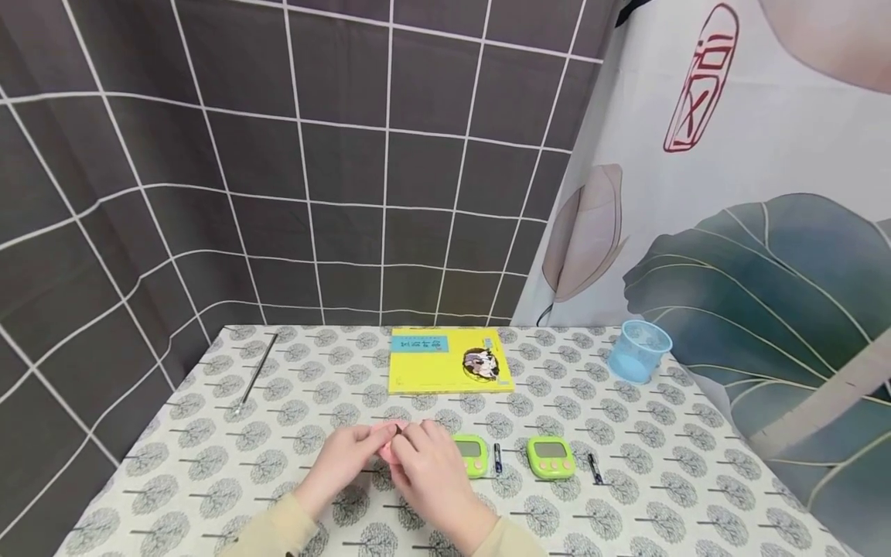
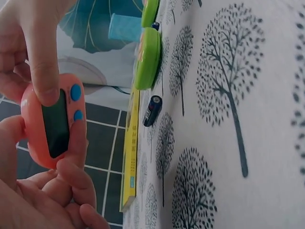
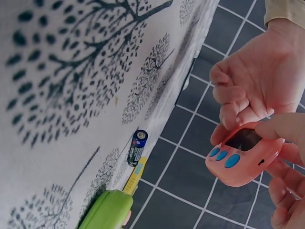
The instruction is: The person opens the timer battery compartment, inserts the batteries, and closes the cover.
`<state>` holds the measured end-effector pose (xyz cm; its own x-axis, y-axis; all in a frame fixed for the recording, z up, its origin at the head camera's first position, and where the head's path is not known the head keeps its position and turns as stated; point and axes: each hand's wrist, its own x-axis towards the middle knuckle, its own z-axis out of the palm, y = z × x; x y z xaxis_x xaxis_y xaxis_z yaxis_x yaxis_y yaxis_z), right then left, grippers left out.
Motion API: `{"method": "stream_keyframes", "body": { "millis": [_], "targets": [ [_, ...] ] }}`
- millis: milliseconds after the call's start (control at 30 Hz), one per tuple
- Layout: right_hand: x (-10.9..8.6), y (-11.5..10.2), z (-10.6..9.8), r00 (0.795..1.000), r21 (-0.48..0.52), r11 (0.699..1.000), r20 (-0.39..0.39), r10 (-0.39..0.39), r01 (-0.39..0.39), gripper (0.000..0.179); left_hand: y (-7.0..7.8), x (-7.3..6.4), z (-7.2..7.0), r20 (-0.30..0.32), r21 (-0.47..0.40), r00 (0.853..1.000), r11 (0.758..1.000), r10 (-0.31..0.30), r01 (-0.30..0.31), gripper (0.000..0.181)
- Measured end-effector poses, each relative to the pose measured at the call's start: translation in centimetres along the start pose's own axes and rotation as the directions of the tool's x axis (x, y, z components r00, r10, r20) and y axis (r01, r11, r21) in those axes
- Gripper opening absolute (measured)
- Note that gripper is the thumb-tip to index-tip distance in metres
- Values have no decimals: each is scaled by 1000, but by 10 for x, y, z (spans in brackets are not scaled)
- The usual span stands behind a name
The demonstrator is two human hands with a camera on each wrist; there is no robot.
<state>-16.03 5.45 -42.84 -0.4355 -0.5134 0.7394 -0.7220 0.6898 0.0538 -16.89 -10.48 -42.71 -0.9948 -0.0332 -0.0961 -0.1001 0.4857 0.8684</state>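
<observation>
Your left hand (image 1: 343, 456) and right hand (image 1: 435, 473) grip the rounded pink plastic timer (image 3: 247, 156) from both sides, apparently for steadiness above the tree-print cloth-covered bench (image 1: 592, 534).

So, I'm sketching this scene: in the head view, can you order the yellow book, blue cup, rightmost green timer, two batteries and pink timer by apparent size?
1. Yellow book
2. Blue cup
3. Rightmost green timer
4. Left battery and right battery: too alike to rank

Pink timer: mostly covered there, so unranked.

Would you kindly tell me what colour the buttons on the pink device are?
The buttons are blue; they show best in the right wrist view.
</observation>
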Motion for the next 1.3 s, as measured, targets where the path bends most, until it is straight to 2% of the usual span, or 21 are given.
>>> {"method": "stream_keyframes", "body": {
  "millis": [100,333,467,733,1000,1300],
  "targets": [
    [0,0,-1,1000,9,1000,4,15,-15,22,3,1,1,-13,-15,1000,1000,-21,21,39],
    [-4,2,-1,999,47,998,-13,35,-35,27,3,1,5,31,-184,996,979,-89,93,34],
    [-5,2,-1,999,44,998,11,39,-40,32,3,1,5,11,-193,997,978,-75,76,34],
    [-7,3,0,1000,64,998,26,17,-19,37,2,2,2,70,-204,997,978,-39,53,29],
    [-6,4,0,1000,149,989,28,1,-6,33,2,4,2,83,-210,997,978,4,13,33],
    [-6,4,-2,995,255,966,92,27,-49,25,2,4,0,21,-195,1000,981,-1,5,26]
  ]
}}
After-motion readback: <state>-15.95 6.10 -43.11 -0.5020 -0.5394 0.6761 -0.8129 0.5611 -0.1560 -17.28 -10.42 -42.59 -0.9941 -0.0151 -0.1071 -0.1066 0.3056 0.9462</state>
